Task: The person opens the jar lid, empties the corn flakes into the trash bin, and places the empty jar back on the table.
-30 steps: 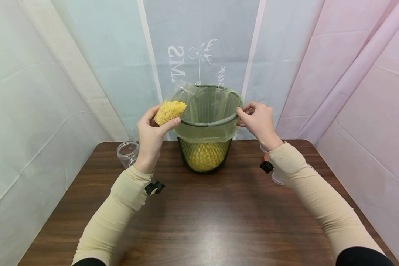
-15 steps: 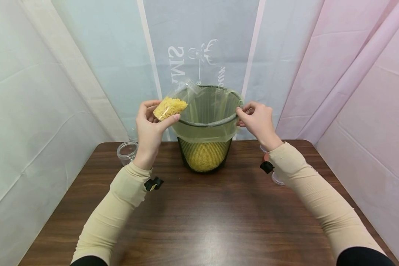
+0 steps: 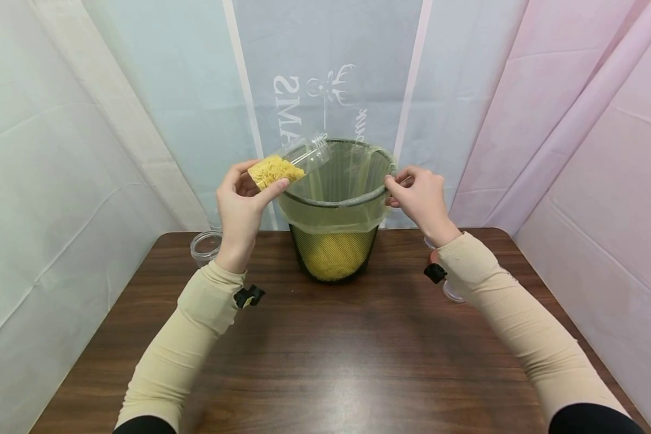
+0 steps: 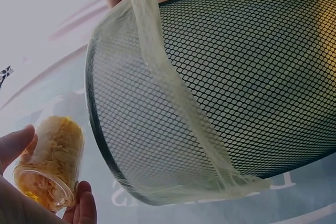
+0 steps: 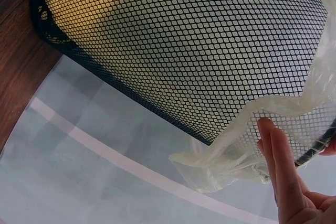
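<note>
My left hand (image 3: 239,208) grips a clear jar (image 3: 310,154) round its base, fingers behind and thumb in front. Yellow flaky pieces (image 3: 273,171) lie in its lower half. The jar leans to the right, its open mouth over the left part of a black mesh wastebasket (image 3: 333,256). In the left wrist view the jar's bottom (image 4: 44,184) faces the camera. A pale yellow-green bag (image 3: 333,217) lines the basket, folded out over its rim. At the right side of that rim, my right hand (image 3: 424,198) pinches the edge with the bag. More yellow shows through the mesh low down.
Another clear jar (image 3: 205,246) stands at the table's back left, partly behind the left wrist. A clear round lid (image 3: 454,293) and a reddish item (image 3: 434,257) lie by the right wrist, partly covered. Fabric walls enclose the brown wooden table (image 3: 331,355).
My left hand has risen slightly and tipped the jar closer to level, its mouth moving right over the basket. The right hand keeps its place on the rim.
</note>
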The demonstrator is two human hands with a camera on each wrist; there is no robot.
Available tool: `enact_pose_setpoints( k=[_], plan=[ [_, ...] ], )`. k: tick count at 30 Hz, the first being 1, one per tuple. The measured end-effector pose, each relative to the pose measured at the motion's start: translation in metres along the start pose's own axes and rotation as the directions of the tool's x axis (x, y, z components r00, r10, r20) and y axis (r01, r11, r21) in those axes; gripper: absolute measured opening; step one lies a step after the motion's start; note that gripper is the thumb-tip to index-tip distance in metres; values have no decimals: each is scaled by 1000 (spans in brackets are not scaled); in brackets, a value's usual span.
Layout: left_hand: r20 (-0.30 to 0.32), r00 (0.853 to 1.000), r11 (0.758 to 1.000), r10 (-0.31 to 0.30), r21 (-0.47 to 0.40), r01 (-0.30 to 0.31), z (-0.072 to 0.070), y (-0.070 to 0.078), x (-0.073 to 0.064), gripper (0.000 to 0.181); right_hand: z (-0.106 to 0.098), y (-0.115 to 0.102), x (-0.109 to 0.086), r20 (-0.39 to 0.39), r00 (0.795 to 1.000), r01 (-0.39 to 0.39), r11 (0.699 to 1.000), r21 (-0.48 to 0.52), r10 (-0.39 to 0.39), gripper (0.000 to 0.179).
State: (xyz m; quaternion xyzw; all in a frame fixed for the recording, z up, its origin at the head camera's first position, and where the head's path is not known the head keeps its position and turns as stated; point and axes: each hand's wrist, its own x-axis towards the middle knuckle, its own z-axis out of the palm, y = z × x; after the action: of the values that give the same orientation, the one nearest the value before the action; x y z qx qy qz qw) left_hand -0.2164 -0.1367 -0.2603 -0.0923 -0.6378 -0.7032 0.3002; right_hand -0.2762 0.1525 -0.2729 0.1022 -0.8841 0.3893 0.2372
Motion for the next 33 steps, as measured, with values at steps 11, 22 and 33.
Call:
enact_pose_setpoints(
  k=[11,22,33],
  plan=[
    [-13,1000,997,25,74,-24,-2,-1,3,53,1,0,0,6,1000,-5,1000,15,5,32],
    [-17,1000,995,2,96,-1,-3,4,3,60,-1,-1,-1,12,1000,-8,1000,9,8,34],
    [-13,999,990,38,138,-35,-3,8,1,64,0,-1,0,6,1000,-4,1000,4,4,32]
  ],
)
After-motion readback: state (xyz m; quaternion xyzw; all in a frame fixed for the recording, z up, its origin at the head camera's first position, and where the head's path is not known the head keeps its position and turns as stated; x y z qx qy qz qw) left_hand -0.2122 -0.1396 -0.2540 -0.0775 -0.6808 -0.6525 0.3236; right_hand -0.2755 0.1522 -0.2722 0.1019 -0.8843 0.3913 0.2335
